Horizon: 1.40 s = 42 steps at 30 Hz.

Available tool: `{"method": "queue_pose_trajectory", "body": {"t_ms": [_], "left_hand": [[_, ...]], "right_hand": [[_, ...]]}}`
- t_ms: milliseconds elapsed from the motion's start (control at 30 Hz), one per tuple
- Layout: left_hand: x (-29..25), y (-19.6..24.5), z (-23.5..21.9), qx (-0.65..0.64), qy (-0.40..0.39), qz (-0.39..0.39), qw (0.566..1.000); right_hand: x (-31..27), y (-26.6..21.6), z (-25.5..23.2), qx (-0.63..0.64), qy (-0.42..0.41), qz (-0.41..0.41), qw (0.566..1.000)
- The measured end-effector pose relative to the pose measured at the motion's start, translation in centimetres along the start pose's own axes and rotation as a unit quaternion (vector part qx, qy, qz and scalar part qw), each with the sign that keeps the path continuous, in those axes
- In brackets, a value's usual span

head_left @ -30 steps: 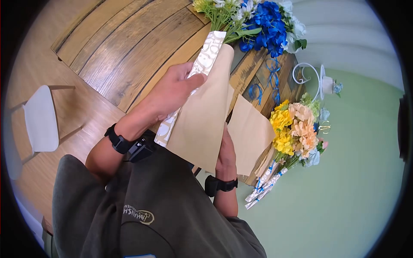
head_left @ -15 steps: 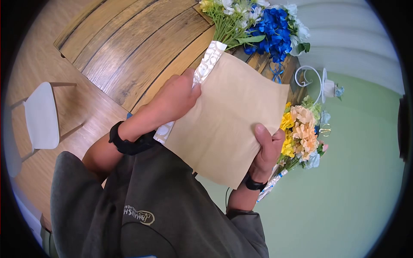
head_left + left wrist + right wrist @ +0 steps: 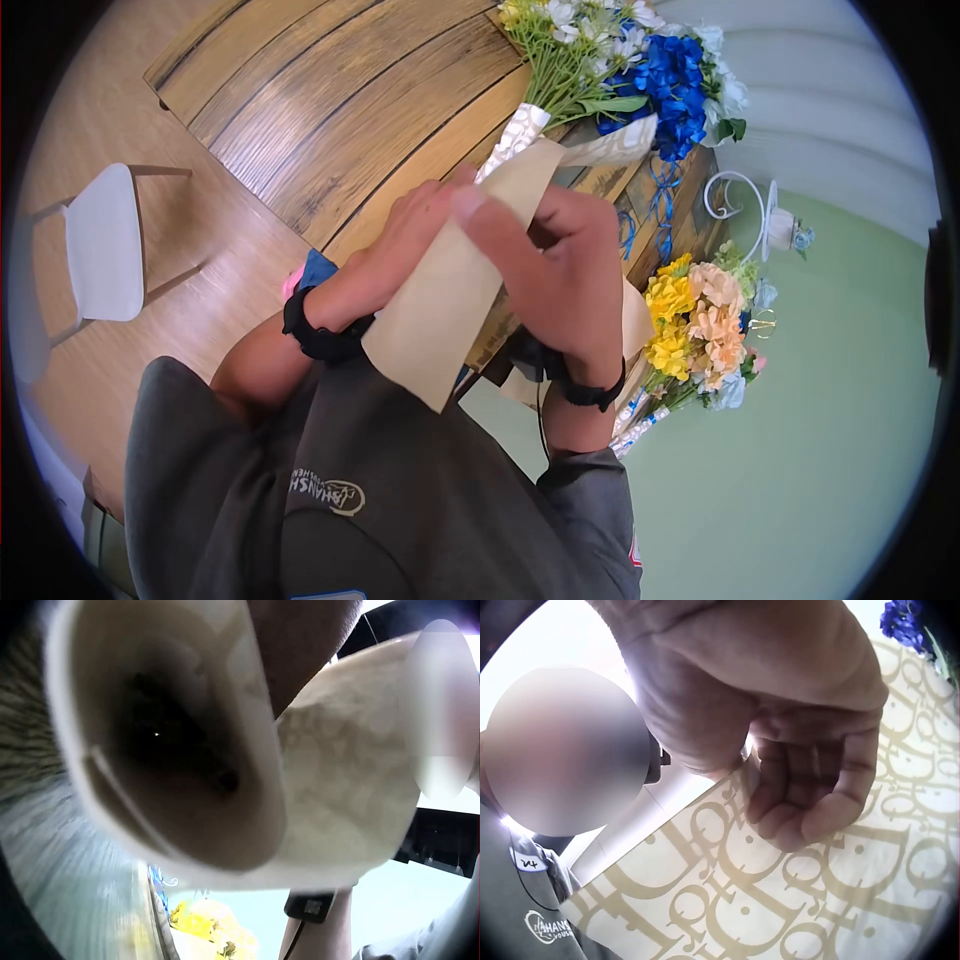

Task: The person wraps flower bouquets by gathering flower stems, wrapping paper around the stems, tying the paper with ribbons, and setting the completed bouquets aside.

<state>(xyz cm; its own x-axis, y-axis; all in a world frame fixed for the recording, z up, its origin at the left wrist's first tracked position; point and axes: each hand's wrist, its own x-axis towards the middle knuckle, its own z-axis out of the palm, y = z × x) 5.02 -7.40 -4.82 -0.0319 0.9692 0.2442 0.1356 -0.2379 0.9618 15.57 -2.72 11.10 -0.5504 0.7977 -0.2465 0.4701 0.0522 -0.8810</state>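
Note:
A bouquet (image 3: 565, 70) of white and yellow flowers with green stems has its lower part rolled in wrapping paper (image 3: 430, 315), plain brown on one face and white with tan lettering on the other. My left hand (image 3: 405, 240) grips the rolled stems. In the left wrist view, the tube's open end (image 3: 274, 817) shows a dark inside. The loose sheet is pinched by my right hand (image 3: 560, 280), thumb on the brown face. From the right wrist, its curled fingers (image 3: 832, 817) lie against the lettered face (image 3: 742, 915).
Blue and white flowers (image 3: 675, 85) lie at the table's far side near blue ribbon (image 3: 665, 210). Yellow and peach bouquets (image 3: 700, 320) rest at the right by more brown paper (image 3: 637, 320). A white stand (image 3: 770, 225) is behind; a white chair (image 3: 105, 245) stands left.
My right hand has come from under the paper to its outer side, then lifted and folded that side leftward over the stems. My left hand has kept its grip.

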Motion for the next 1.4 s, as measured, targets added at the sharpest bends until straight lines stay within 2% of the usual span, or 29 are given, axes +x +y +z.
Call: {"method": "queue_pose_trajectory", "body": {"t_ms": [33,100,267,433,500,633,800,833,867,900,967,1033,1067,1100,1133,1167,1200,1233,1267,1333,1400], "left_hand": [[-1.0,-1.4,0.5,-0.102,0.04,0.057,0.992],[-1.6,-1.5,0.5,-0.1,0.034,0.051,0.993],[-2.3,-1.3,0.3,-0.083,0.033,0.057,0.994],[-2.0,-0.4,0.3,-0.071,0.026,0.073,0.994],[-1.7,0.0,0.2,-0.065,0.026,0.08,0.994],[-1.4,0.9,0.2,-0.058,0.022,0.095,0.994],[-1.1,2.7,-1.0,-0.046,0.027,0.103,0.993],[-1.2,4.0,-2.0,-0.01,-0.001,0.038,0.999],[-1.4,4.7,-2.5,0.024,-0.03,-0.028,0.999],[-1.7,4.7,-2.6,0.024,-0.025,-0.034,0.999],[-2.1,4.7,-2.7,0.118,-0.111,-0.11,0.981],[-2.1,5.1,-3.6,0.171,-0.197,-0.168,0.951],[-2.2,5.1,-3.9,0.168,-0.197,-0.174,0.95],[-2.5,5.1,-4.1,0.186,-0.2,-0.152,0.95],[-2.6,5.0,-4.3,0.206,-0.203,-0.129,0.948],[-2.5,5.1,-4.5,0.204,-0.205,-0.133,0.948],[-2.3,5.2,-4.7,0.212,-0.217,-0.139,0.943],[-2.2,5.3,-4.8,0.218,-0.231,-0.144,0.937],[-2.0,5.3,-4.9,0.216,-0.232,-0.145,0.937],[-1.6,5.3,-5.2,0.218,-0.24,-0.144,0.935],[-1.1,5.3,-5.6,0.216,-0.249,-0.146,0.933]], "right_hand": [[0.6,0.2,0.5,0.033,0.012,-0.004,0.999],[1.7,0.4,1.4,0.063,0.023,-0.033,0.997],[3.1,0.0,2.3,0.062,-0.004,-0.042,0.997],[3.1,-0.5,2.2,0.02,-0.017,-0.015,1.0],[2.3,-1.0,2.3,0.044,0.041,-0.042,0.997],[1.1,-1.8,0.9,-0.019,0.035,-0.042,0.998],[-0.4,-3.1,-0.1,-0.078,-0.072,-0.085,0.991],[-0.5,-2.8,-1.0,-0.12,-0.113,-0.142,0.976],[-0.9,-2.5,-1.5,-0.119,-0.12,-0.141,0.975],[-1.5,-2.2,-1.9,-0.122,-0.105,-0.163,0.973],[-1.7,-1.8,-3.5,-0.122,-0.097,-0.183,0.971],[-1.6,-1.6,-5.8,-0.077,-0.153,-0.222,0.96],[-2.1,-1.5,-6.6,-0.059,-0.086,-0.227,0.968],[-2.5,-0.7,-7.2,0.009,-0.008,-0.218,0.976],[-0.9,-0.8,-9.8,0.04,-0.066,-0.241,0.968],[-0.2,-1.1,-11.0,0.058,-0.031,-0.226,0.972],[1.0,-1.9,-11.3,0.06,-0.031,-0.221,0.973],[2.5,-3.0,-11.4,-0.077,-0.049,-0.192,0.977],[4.1,-3.2,-11.5,-0.213,-0.068,-0.164,0.961],[7.5,-2.0,-10.1,-0.306,-0.219,-0.209,0.903],[9.1,0.2,-7.3,-0.305,-0.317,-0.234,0.867]]}}
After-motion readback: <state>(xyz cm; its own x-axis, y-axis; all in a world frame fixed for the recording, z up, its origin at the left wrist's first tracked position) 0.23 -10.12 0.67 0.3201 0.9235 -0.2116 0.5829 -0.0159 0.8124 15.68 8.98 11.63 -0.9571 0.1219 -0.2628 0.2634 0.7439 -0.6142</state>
